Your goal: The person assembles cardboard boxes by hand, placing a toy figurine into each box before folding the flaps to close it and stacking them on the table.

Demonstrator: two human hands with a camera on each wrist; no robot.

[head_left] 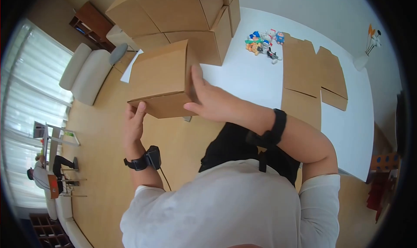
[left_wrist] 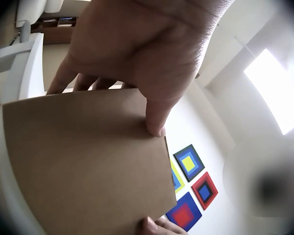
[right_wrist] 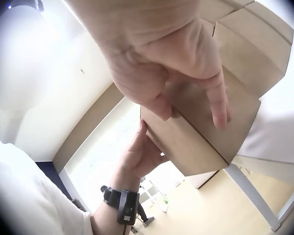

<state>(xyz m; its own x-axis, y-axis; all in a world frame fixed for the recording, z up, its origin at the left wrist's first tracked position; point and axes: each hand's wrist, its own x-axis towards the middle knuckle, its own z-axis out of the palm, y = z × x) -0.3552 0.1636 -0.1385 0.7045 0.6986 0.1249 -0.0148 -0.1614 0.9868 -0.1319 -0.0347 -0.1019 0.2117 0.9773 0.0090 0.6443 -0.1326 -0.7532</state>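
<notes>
A closed brown cardboard box [head_left: 158, 72] is held up in front of the body, at the near left end of the white table [head_left: 243, 78]. My left hand [head_left: 134, 122] grips its left end, thumb on the near face and fingers round the side, as the left wrist view shows on the cardboard face [left_wrist: 88, 156]. On the right end, my right hand [head_left: 213, 100] holds the box across a corner. Its thumb lies on the near face and its fingers lie along the right side. In the right wrist view the thumb and fingers [right_wrist: 218, 105] straddle the box edge.
Large stacked cardboard boxes [head_left: 178, 13] stand just beyond the held box. Several small toy figures [head_left: 263, 41] sit at the table's back. Flat cardboard sheets [head_left: 300, 65] lie right of them, near a white vase [head_left: 360, 61]. A person [head_left: 41, 178] sits far left.
</notes>
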